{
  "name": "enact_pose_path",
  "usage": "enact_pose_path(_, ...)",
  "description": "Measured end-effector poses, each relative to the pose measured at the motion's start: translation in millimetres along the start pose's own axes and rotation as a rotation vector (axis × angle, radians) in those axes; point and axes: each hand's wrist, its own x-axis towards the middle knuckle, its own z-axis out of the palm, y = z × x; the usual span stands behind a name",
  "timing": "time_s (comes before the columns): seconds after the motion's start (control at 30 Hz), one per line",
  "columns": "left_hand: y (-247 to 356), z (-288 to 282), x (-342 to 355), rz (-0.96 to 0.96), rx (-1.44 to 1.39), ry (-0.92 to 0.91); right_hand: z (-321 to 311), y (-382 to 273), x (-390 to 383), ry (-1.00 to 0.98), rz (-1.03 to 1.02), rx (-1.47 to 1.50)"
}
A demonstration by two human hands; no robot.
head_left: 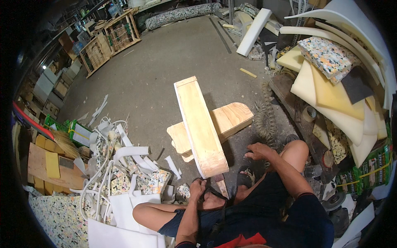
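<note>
A long pale wooden box-like piece lies in front of me, with a thin white strip, apparently foam, along its left edge. It rests crosswise on a second wooden piece with a rounded end. My left hand is closed at the near left corner of the upper piece, by the strip's lower end. What its fingers hold, if anything, is too small to make out. My right hand hovers right of the wood, apart from it, fingers loosely stretched and seemingly with nothing in them. A narrow wooden-handled tool lies between my feet.
White and speckled foam scraps heap up at left, beside a broom. A coiled hose runs along the floor at right. Foam sheets are stacked beyond it. Wooden frames stand at far left.
</note>
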Motion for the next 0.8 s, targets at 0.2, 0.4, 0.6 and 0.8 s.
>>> enact_pose_path(0.2, -3, 3, -2, 0.085, -0.01, 0.072, 3, 1, -2, 0.029, 0.003, 0.002)
enact_pose_path(0.4, -5, 3, 2, 0.035, -0.004, 0.031, 4, 3, -2, 0.057, -0.017, 0.045)
enact_pose_path(0.6, -5, 4, 10, 0.121, -0.018, 0.084, 3, 3, -2, -0.007, 0.038, 0.011)
enact_pose_path(0.8, -8, 3, -1, 0.048, -0.036, 0.028, 14, 16, 7, 0.071, -0.089, 0.031)
